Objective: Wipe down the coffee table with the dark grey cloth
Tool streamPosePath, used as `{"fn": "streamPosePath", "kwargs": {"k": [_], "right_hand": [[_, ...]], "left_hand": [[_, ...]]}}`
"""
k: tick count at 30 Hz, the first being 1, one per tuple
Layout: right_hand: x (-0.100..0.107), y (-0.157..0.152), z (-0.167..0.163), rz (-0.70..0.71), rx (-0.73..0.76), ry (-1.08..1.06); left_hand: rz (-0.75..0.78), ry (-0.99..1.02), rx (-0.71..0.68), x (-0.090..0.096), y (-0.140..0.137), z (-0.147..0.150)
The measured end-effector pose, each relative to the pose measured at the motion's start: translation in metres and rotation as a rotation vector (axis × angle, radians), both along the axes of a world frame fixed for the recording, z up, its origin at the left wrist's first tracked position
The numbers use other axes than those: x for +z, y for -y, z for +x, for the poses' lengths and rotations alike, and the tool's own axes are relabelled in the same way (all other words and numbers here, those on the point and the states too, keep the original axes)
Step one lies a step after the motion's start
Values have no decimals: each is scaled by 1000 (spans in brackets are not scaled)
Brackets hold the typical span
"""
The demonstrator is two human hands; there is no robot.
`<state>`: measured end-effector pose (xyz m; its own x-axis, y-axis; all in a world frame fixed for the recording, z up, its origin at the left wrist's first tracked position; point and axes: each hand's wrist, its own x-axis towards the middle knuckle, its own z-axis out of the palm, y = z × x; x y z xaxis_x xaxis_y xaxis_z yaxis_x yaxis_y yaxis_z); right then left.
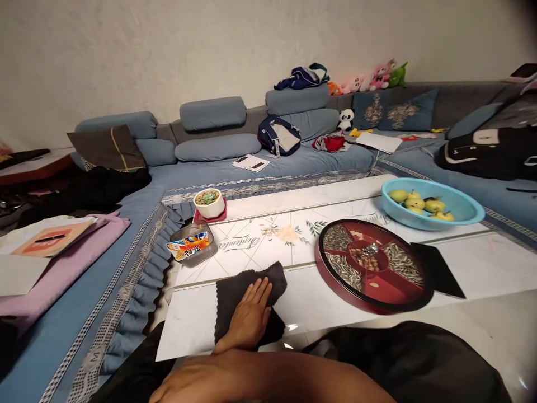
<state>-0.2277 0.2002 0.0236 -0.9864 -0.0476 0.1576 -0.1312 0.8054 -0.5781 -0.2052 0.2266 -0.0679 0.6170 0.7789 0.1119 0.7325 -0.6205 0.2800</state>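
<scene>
My left hand lies flat, fingers stretched, on a black cloth with a scalloped edge at the near left part of the table. The cloth is spread out, with a fold beyond my fingertips. My right forearm crosses in front of my body, over the left wrist. My right hand rests at the bottom edge; its fingers are largely cut off. Near the cloth stands a clear container with a colourful packet. Behind it, a white plant pot sits on a red tray.
A round red sectioned snack tray holds seeds and nuts. A black flat object lies beside it. The blue basin contains several yellow-green fruits. Around the white table runs a blue sofa with a backpack and papers.
</scene>
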Motion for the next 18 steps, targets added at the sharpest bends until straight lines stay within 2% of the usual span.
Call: {"fn": "streamPosePath", "kwargs": {"k": [3, 5, 7, 10, 13, 15, 18], "right_hand": [[-13, -9, 42, 26, -115, -29], [-24, -11, 73, 142, -228, -76], [-30, -8, 92, 262, -268, -102], [-27, 6, 101, 375, -276, -119], [-18, 23, 122, 436, -213, -169], [-14, 34, 159, 423, -195, -187], [-15, 43, 232, 314, -400, -86]], "left_hand": [[-13, -4, 38, 11, -22, 33], [0, -1, 64, 12, -30, 47], [19, 12, 76, 8, -30, 51], [30, 18, 50, -4, -15, 37], [35, 11, -66, -14, 13, 4], [24, 19, -111, -11, 32, -16], [-34, 29, -116, 3, 41, -20]]}}
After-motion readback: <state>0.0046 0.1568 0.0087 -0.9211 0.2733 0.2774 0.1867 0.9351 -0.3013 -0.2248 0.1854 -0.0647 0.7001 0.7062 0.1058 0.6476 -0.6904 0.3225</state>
